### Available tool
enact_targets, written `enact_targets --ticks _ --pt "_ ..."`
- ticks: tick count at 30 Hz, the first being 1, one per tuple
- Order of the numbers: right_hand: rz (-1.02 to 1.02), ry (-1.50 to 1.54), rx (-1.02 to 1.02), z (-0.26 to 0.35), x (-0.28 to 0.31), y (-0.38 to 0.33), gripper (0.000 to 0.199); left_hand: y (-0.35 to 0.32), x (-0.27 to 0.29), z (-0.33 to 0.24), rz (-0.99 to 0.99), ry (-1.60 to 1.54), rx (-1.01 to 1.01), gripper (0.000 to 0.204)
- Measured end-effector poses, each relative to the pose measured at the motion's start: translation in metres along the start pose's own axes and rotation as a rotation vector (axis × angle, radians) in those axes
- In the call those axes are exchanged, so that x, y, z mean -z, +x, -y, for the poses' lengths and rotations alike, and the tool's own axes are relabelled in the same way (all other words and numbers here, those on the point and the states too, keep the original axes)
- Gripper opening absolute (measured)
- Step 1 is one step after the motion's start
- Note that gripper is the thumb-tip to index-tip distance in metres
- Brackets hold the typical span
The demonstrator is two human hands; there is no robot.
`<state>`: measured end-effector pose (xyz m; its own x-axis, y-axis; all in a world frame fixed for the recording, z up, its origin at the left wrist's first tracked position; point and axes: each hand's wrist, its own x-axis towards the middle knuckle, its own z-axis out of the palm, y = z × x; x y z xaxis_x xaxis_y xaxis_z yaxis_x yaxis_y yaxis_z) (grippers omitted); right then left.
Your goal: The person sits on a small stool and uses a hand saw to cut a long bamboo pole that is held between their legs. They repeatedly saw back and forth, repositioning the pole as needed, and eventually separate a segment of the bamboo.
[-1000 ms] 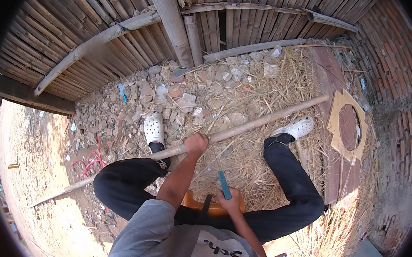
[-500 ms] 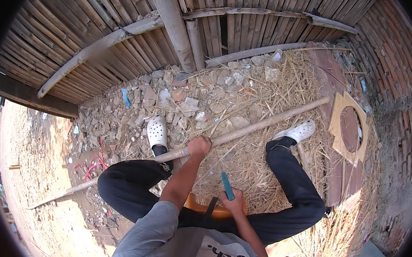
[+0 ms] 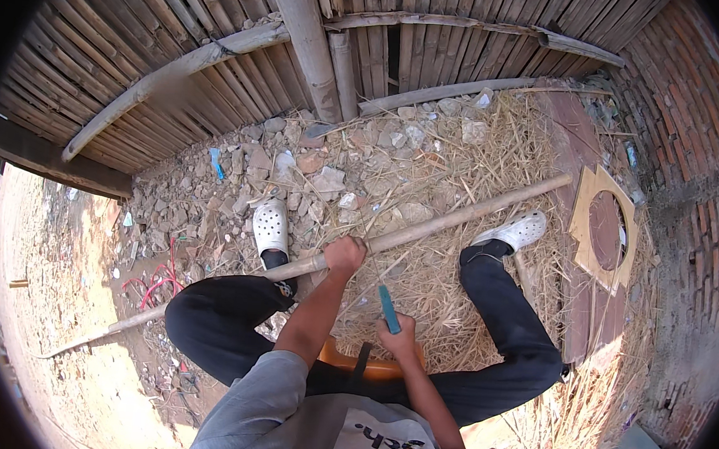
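My left hand (image 3: 345, 254) is closed round a long bamboo pole (image 3: 455, 223), gripping it near its middle. The pole slants from the ground at lower left, across my left leg, toward the upper right. Lower down, before my lap, my right hand (image 3: 397, 336) is closed on a flat teal tool (image 3: 388, 310) that juts up out of the fist. The tool's kind is not clear, and its lower part is hidden in my fingers. It stays apart from the pole. Under me is an orange seat-like object (image 3: 379, 368), partly covered by my legs.
A bamboo slat wall (image 3: 207, 22) runs along the far side, with rubble (image 3: 237, 191) and straw (image 3: 480, 166) before it. A brick wall (image 3: 700, 123) rises on the right. By it lies a board with a round hole (image 3: 586, 232). Red strands (image 3: 159, 287) lie left.
My right hand has moved slightly up and to the left with the teal tool. My left hand keeps its grip on the pole, which has barely moved.
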<state>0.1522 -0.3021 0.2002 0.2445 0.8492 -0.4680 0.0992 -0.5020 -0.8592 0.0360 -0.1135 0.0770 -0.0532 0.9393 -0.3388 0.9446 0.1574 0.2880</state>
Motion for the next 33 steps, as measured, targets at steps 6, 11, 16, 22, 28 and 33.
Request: enact_targets --ticks 6,11,16,22,28,33 --pt "0.010 -0.226 0.094 -0.019 0.030 -0.070 0.018 0.004 -0.039 0.017 0.059 0.035 -0.012 0.042" --pt "0.006 -0.185 0.127 -0.012 0.045 -0.087 0.022 -0.007 -0.018 0.009 0.036 -0.013 0.029 0.043" --pt "-0.050 -0.115 0.113 -0.021 0.017 -0.014 0.022 0.010 -0.006 -0.003 0.010 -0.010 0.058 0.043" --pt "-0.022 -0.265 0.111 -0.015 0.062 -0.097 0.022 0.006 -0.030 -0.004 0.025 -0.023 0.059 0.043" --pt "-0.041 -0.211 0.072 -0.036 0.037 -0.044 0.023 0.007 -0.025 -0.003 0.056 0.015 0.028 0.043" --pt "-0.043 -0.247 0.143 -0.043 0.003 -0.008 0.024 0.001 -0.030 0.005 0.067 -0.013 0.066 0.044"
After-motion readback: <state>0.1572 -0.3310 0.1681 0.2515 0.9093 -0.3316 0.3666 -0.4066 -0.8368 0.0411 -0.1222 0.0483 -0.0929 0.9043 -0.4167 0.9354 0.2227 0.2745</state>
